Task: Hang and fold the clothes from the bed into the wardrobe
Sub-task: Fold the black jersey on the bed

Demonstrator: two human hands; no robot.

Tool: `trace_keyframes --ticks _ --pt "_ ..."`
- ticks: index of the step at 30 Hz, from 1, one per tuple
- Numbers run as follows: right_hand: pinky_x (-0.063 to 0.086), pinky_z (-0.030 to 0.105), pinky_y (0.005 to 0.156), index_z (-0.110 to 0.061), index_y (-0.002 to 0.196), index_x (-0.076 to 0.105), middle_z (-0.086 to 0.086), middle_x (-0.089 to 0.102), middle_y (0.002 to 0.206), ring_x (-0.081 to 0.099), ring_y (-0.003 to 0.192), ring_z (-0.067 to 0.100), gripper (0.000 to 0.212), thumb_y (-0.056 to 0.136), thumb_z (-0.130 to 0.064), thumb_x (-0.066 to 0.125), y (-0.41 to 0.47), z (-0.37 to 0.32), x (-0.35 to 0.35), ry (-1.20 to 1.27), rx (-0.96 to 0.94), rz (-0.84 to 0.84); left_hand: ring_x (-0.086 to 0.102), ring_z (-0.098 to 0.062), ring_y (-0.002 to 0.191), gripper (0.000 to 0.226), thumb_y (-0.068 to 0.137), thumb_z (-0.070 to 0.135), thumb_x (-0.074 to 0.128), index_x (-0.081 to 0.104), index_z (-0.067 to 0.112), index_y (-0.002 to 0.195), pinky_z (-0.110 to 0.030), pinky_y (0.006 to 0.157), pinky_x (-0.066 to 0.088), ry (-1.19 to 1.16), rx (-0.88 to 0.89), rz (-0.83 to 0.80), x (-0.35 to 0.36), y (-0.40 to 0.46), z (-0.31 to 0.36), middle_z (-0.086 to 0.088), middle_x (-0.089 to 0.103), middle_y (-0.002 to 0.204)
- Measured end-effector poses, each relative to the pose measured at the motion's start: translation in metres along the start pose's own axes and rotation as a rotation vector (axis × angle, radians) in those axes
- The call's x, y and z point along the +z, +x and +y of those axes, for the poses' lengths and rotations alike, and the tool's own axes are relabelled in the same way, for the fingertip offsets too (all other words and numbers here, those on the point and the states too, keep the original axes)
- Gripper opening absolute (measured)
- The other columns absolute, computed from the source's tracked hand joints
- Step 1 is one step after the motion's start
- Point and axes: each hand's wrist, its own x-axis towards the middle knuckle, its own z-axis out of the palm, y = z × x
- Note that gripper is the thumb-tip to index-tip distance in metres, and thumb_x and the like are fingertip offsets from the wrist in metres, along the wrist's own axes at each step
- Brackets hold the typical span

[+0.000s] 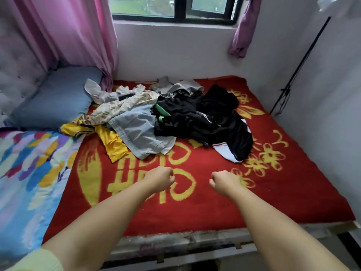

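A heap of clothes lies on the far half of the bed, on a red blanket with yellow patterns point(214, 202). It holds a yellow shirt point(113, 147), a light blue-grey garment point(140, 133), a beige printed piece point(121, 106), grey tops point(175, 86) and a black pile point(211, 118) with a white-trimmed black piece point(230, 153). My left hand point(159, 178) and my right hand point(224, 181) are both fisted, held out above the blanket short of the heap, with nothing in them. No wardrobe is in view.
A blue pillow point(56, 100) and a colourful quilt point(29, 173) lie at the left. Pink curtains point(78, 32) hang by the window point(172, 8). A black stand point(300, 63) leans in the right corner. The bed's front edge point(195, 245) is close below me.
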Motion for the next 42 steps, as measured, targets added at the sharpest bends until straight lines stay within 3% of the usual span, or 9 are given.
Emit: trace_keyframes --ticks 7,19,22,24,27,31,35,39,42 --pt "0.04 0.032 0.07 -0.018 0.109 0.059 0.005 0.064 0.111 0.06 0.102 0.028 0.033 0.097 -0.039 0.037 0.116 0.117 -0.003 0.023 -0.015 -0.078 0.061 -0.02 0.074 0.03 0.096 0.034 0.041 0.06 0.017 0.113 -0.027 0.057 0.044 -0.074 -0.106 -0.064 0.005 0.145 0.066 -0.001 0.065 0.101" --pt "0.04 0.03 0.067 -0.018 0.112 0.056 0.004 0.06 0.113 0.058 0.102 0.026 0.026 0.097 -0.032 0.04 0.28 0.247 0.08 0.0 0.018 -0.217 0.055 -0.025 0.115 0.038 0.096 0.031 0.042 0.047 0.022 0.132 -0.035 0.085 0.047 -0.042 -0.006 -0.246 0.128 0.337 0.154 -0.003 0.057 0.127" --pt "0.042 0.037 0.094 -0.02 0.139 0.039 0.007 0.038 0.144 0.037 0.131 0.026 0.045 0.096 -0.03 0.046 0.314 0.261 0.126 -0.029 0.004 -0.189 0.05 -0.026 0.119 0.043 0.095 0.027 0.043 0.041 0.021 0.137 -0.038 0.087 0.046 -0.057 0.036 -0.221 0.168 0.385 0.159 -0.005 0.05 0.129" --pt "0.024 0.044 0.112 -0.022 0.15 0.019 0.009 0.008 0.159 0.009 0.147 0.026 0.064 0.095 -0.032 0.05 0.327 0.27 0.145 -0.063 0.017 -0.202 0.045 -0.027 0.12 0.048 0.093 0.023 0.044 0.036 0.02 0.141 -0.04 0.086 0.044 -0.07 0.064 -0.17 0.186 0.406 0.163 -0.006 0.046 0.129" --pt "0.011 0.049 0.117 -0.029 0.153 0.005 0.006 -0.008 0.161 -0.008 0.148 0.023 0.068 0.098 -0.028 0.046 0.345 0.283 0.183 -0.087 0.045 -0.243 0.032 -0.026 0.134 0.059 0.093 0.022 0.048 0.027 0.018 0.148 -0.041 0.096 0.039 -0.054 0.154 -0.113 0.22 0.434 0.171 -0.01 0.032 0.147" --pt "0.025 0.04 0.11 -0.023 0.147 0.035 0.012 0.031 0.153 0.025 0.143 0.022 0.051 0.098 -0.007 0.038 0.352 0.283 0.206 0.096 0.049 -0.073 0.009 -0.023 0.147 0.069 0.092 0.024 0.052 0.018 0.02 0.152 -0.037 0.114 0.021 0.029 0.273 -0.116 0.247 0.457 0.171 -0.01 0.007 0.16" --pt "0.039 0.034 0.071 -0.018 0.115 0.058 0.004 0.065 0.104 0.059 0.096 0.028 0.033 0.093 -0.004 0.038 0.359 0.281 0.187 0.32 0.099 0.021 0.002 -0.022 0.148 0.063 0.093 0.026 0.053 0.025 0.022 0.149 -0.043 0.117 0.013 0.011 0.245 -0.191 0.255 0.461 0.172 -0.008 0.003 0.161" --pt "0.032 0.036 0.061 -0.014 0.097 0.052 0.005 0.063 0.091 0.06 0.084 0.03 0.014 0.094 -0.019 0.04 0.338 0.254 0.163 0.341 -0.058 -0.012 0.045 -0.026 0.118 0.014 0.092 0.017 0.046 0.058 0.015 0.098 -0.029 0.079 0.025 -0.094 0.243 -0.033 0.236 0.455 0.177 -0.004 0.053 0.117" --pt "0.028 0.035 0.06 -0.016 0.088 0.041 0.011 0.064 0.09 0.059 0.083 0.036 0.01 0.095 -0.023 0.039 0.315 0.228 0.146 0.363 -0.047 -0.057 0.047 -0.025 0.084 0.015 0.09 0.01 0.045 0.048 0.018 0.078 -0.034 0.066 0.023 -0.256 0.164 -0.067 0.21 0.43 0.162 0.001 0.048 0.079"
